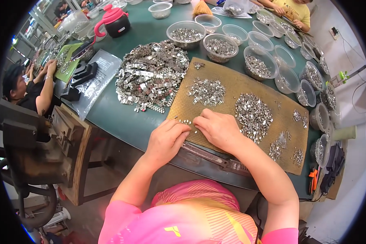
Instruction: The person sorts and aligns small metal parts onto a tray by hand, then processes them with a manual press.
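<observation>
Sorting small silver metal clips on a tan perforated board

At frame centre, the left hand [165,139] and right hand [218,127] rest curled, fingertips together over a short row of tiny silver metal clips [186,121] at the tan perforated board [232,83]'s near-left edge; whether either grips one I cannot tell. The step seems to be lining pieces up; next calls for fine pinching from the loose silver clip heap [207,92] above.

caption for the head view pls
Both hands, left and right, sort small metal parts on a perforated mat.
</observation>
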Motion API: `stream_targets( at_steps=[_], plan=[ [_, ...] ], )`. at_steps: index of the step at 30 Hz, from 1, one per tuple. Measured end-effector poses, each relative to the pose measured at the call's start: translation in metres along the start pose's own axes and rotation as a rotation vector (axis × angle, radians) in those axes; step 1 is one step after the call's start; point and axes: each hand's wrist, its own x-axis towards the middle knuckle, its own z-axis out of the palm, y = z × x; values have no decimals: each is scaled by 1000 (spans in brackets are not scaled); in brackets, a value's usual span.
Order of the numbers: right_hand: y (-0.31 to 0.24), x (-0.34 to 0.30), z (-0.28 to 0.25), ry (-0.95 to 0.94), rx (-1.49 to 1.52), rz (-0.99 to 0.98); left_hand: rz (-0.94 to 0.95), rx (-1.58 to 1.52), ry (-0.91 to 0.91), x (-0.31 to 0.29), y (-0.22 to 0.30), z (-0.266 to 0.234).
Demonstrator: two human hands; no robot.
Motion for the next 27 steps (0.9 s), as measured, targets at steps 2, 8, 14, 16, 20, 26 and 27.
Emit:
stream_targets(
  at_steps=[2,8,14,16,20,26,27],
  plan=[
    [-1,1,1,9,-3,-6,9,10,-10,1,-1,1],
    [-6,-16,-21,24,52,73,80,45,-48,7,2,6],
    [-5,-87,-63,78,60,230,125,87,-122,18,2,10],
    [-6,-115,-75,109,17,270,137,115,-150,22,1,11],
    [-17,-159,-84,93,-35,328,124,135,-173,26,3,13],
    [-31,-181,-74,115,-114,282,148,183,-198,26,10,21],
    [-32,-182,-72,117,-114,285,153,193,-193,26,11,22]
  ],
)
